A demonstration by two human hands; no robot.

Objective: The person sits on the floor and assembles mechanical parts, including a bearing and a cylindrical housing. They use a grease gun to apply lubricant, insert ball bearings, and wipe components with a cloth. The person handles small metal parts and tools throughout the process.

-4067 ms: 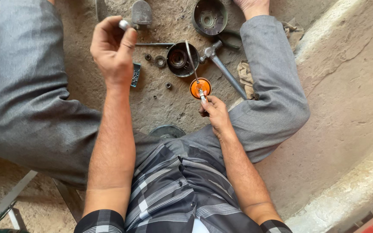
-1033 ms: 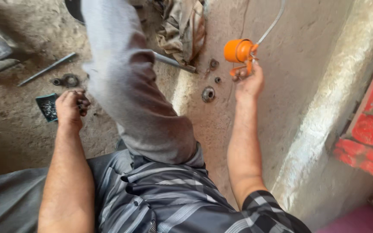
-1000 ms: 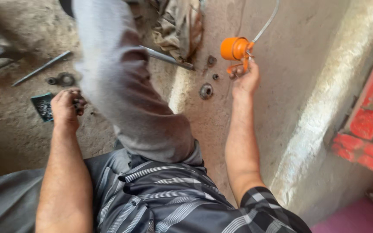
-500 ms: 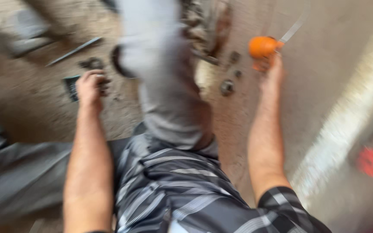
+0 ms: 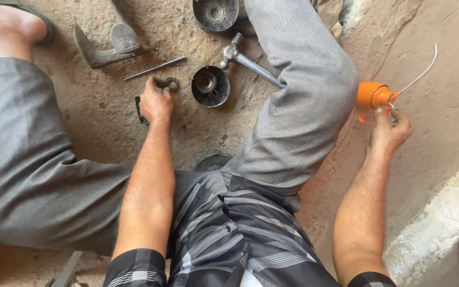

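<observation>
I sit on a dirt floor with my legs spread. My right hand (image 5: pixel 390 129) reaches out past my right knee and grips the handle of an orange oil can (image 5: pixel 373 95) with a long thin bent spout. My left hand (image 5: pixel 156 102) rests on the ground between my legs, fingers closed around a small dark ring-shaped metal part (image 5: pixel 171 83). A round black metal housing (image 5: pixel 210 85) lies just right of that hand.
A second round housing (image 5: pixel 215 14) lies farther away, with a metal hammer (image 5: pixel 248 59) between the two. A thin rod (image 5: pixel 154 68) and a grey metal piece (image 5: pixel 108 44) lie to the left. A pale concrete curb (image 5: pixel 442 223) runs at the right.
The view swung back left over the parts between my legs. My right hand still holds the orange oil can out to the right; my left hand stays low by the small ring part.
</observation>
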